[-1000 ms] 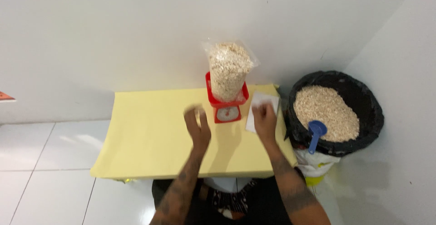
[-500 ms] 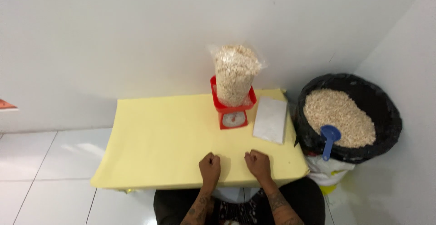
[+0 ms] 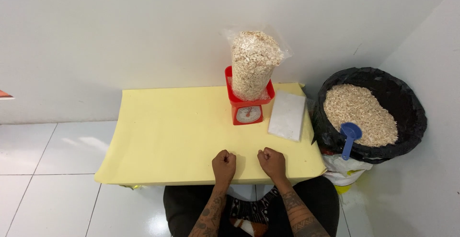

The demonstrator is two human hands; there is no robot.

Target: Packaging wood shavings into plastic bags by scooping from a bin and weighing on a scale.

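My left hand (image 3: 224, 163) and my right hand (image 3: 271, 161) rest as closed fists on the near edge of a low yellow table (image 3: 163, 131), a little apart, holding nothing. Beyond them a clear plastic bag (image 3: 254, 63) full of pale flakes stands upright on a small red dial scale (image 3: 247, 107). A flat stack of white plastic bags (image 3: 287, 115) lies just right of the scale.
To the right of the table stands a large bin lined in black plastic (image 3: 412, 117), filled with the same pale flakes, with a blue scoop (image 3: 350, 136) stuck in it. White walls close the back and right. White floor tiles lie to the left.
Both hands have pulled back from the scale and the white stack to the table's near edge and closed into fists. The filled bag stays on the scale.
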